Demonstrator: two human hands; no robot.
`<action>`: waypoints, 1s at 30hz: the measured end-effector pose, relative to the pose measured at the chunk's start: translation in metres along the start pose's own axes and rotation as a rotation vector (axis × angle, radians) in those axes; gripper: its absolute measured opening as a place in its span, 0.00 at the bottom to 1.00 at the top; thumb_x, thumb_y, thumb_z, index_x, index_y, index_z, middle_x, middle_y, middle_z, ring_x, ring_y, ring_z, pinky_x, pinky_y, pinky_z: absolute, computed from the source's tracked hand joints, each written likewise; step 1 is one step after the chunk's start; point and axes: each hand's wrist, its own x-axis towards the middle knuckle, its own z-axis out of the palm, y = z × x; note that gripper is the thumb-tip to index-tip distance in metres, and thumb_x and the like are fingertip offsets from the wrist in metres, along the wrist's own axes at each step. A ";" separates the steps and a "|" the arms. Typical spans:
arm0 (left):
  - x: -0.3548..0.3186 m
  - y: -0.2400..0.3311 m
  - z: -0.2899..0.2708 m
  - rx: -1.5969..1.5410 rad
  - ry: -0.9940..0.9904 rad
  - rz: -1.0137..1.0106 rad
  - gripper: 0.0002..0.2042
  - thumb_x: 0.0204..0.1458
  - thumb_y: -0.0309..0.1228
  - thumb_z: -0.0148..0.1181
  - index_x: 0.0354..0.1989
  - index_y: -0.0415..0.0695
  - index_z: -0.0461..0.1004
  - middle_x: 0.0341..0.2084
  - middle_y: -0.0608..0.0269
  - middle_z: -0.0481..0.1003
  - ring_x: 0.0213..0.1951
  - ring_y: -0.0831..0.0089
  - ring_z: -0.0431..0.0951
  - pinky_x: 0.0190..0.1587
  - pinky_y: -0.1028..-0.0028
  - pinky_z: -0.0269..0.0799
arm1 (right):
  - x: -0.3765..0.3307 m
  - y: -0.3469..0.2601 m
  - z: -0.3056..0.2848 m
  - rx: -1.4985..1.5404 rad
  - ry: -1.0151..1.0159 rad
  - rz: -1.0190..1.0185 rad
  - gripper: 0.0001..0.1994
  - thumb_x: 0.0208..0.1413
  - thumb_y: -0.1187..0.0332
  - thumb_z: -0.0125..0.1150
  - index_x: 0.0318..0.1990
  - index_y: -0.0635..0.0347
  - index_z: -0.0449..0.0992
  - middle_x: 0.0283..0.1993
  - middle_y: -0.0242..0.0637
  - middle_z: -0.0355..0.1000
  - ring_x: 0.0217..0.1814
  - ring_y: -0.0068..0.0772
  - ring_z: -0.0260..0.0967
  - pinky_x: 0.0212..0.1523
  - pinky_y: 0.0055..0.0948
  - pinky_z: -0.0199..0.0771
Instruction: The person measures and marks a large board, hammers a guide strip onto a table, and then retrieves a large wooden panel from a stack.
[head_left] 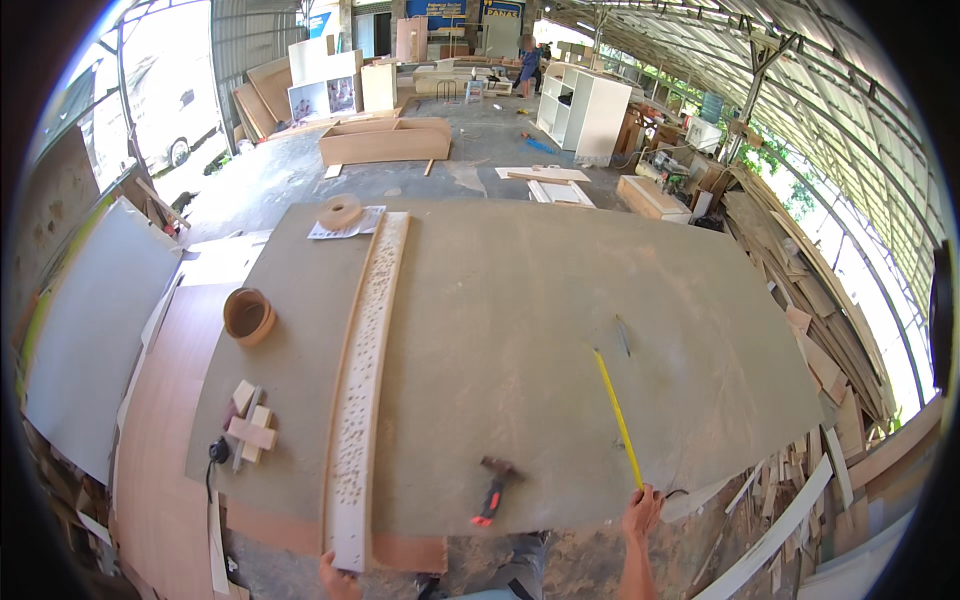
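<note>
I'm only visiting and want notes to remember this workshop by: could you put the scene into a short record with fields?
Left hand: at the near end of a long, speckled board; grip unclear
Right hand: holding a yellow measuring tape, its strip extended
Worktable: broad, brown-grey top
Between board and tape: hammer with red-and-black handle
Left of board: brown roll, small wood blocks
Far edge: tan roll on white paper
Background: white shelf unit, person in blue
</note>
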 end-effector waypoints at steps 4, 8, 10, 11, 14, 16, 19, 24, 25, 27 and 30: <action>-0.008 0.009 0.030 -0.125 0.073 -0.180 0.21 0.53 0.39 0.57 0.53 0.42 0.69 0.48 0.57 0.76 0.49 0.58 0.77 0.51 0.58 0.72 | -0.090 -0.072 -0.013 0.141 0.089 0.038 0.06 0.60 0.71 0.57 0.42 0.61 0.76 0.39 0.49 0.73 0.45 0.55 0.67 0.47 0.51 0.67; -0.020 0.023 0.028 0.018 0.073 -0.187 0.22 0.52 0.38 0.58 0.54 0.42 0.69 0.48 0.56 0.76 0.49 0.58 0.77 0.53 0.56 0.70 | -0.153 -0.161 -0.030 0.370 -0.035 -0.134 0.07 0.62 0.69 0.56 0.42 0.60 0.77 0.40 0.49 0.73 0.46 0.55 0.68 0.48 0.48 0.68; -0.030 0.031 0.028 0.154 0.040 -0.292 0.25 0.50 0.39 0.61 0.57 0.42 0.68 0.53 0.55 0.73 0.54 0.60 0.74 0.56 0.57 0.66 | -0.180 -0.195 -0.032 0.471 -0.063 -0.214 0.08 0.62 0.68 0.57 0.45 0.60 0.77 0.42 0.50 0.74 0.47 0.53 0.70 0.49 0.45 0.70; -0.034 0.032 0.032 0.238 0.097 -0.333 0.27 0.50 0.40 0.62 0.58 0.43 0.67 0.54 0.55 0.72 0.56 0.61 0.73 0.56 0.58 0.65 | -0.191 -0.216 -0.039 0.540 -0.122 -0.229 0.11 0.62 0.66 0.58 0.47 0.60 0.76 0.43 0.50 0.74 0.47 0.52 0.72 0.49 0.44 0.72; -0.069 0.027 0.060 0.401 0.125 -0.056 0.33 0.53 0.42 0.59 0.66 0.44 0.61 0.59 0.56 0.69 0.61 0.63 0.67 0.61 0.59 0.59 | -0.228 -0.262 -0.042 0.714 -0.289 -0.258 0.18 0.64 0.61 0.60 0.55 0.62 0.73 0.44 0.49 0.75 0.46 0.46 0.75 0.49 0.40 0.75; -0.099 0.036 0.081 0.387 0.044 0.140 0.35 0.55 0.44 0.57 0.70 0.45 0.57 0.60 0.57 0.69 0.62 0.65 0.66 0.63 0.59 0.58 | -0.251 -0.302 -0.057 0.832 -0.609 -0.248 0.21 0.65 0.58 0.59 0.58 0.63 0.71 0.46 0.48 0.76 0.48 0.44 0.76 0.52 0.40 0.74; -0.141 0.050 0.128 0.090 -0.290 0.097 0.29 0.60 0.52 0.54 0.64 0.46 0.65 0.50 0.58 0.75 0.54 0.65 0.73 0.57 0.61 0.66 | -0.269 -0.338 -0.070 1.006 -0.789 -0.470 0.23 0.65 0.59 0.59 0.62 0.62 0.67 0.54 0.50 0.72 0.54 0.42 0.73 0.51 0.37 0.76; -0.113 0.079 0.144 -0.395 -0.389 -0.241 0.22 0.59 0.55 0.54 0.39 0.46 0.70 0.34 0.61 0.74 0.40 0.66 0.76 0.39 0.68 0.74 | -0.239 -0.353 -0.106 1.113 -0.419 -0.940 0.24 0.65 0.58 0.57 0.63 0.63 0.64 0.64 0.54 0.64 0.53 0.47 0.75 0.49 0.42 0.77; -0.087 0.079 0.129 -0.337 -0.348 -0.213 0.21 0.58 0.54 0.55 0.40 0.46 0.70 0.34 0.61 0.74 0.39 0.67 0.76 0.38 0.67 0.74 | -0.236 -0.342 -0.094 1.201 -0.709 -0.650 0.23 0.65 0.59 0.57 0.61 0.64 0.66 0.60 0.52 0.67 0.56 0.52 0.70 0.53 0.46 0.74; -0.045 0.093 0.111 -0.110 -0.234 -0.007 0.20 0.58 0.52 0.57 0.41 0.45 0.70 0.36 0.59 0.74 0.40 0.67 0.75 0.35 0.67 0.74 | -0.210 -0.325 -0.056 0.999 -0.614 -0.473 0.22 0.63 0.57 0.59 0.58 0.63 0.68 0.55 0.50 0.68 0.56 0.55 0.68 0.56 0.49 0.72; 0.007 0.116 0.116 0.383 0.077 0.349 0.19 0.55 0.42 0.63 0.49 0.43 0.70 0.42 0.53 0.71 0.45 0.60 0.75 0.37 0.63 0.74 | -0.172 -0.278 0.018 0.436 -0.203 -0.484 0.21 0.57 0.60 0.66 0.52 0.62 0.71 0.51 0.50 0.69 0.54 0.51 0.67 0.56 0.48 0.68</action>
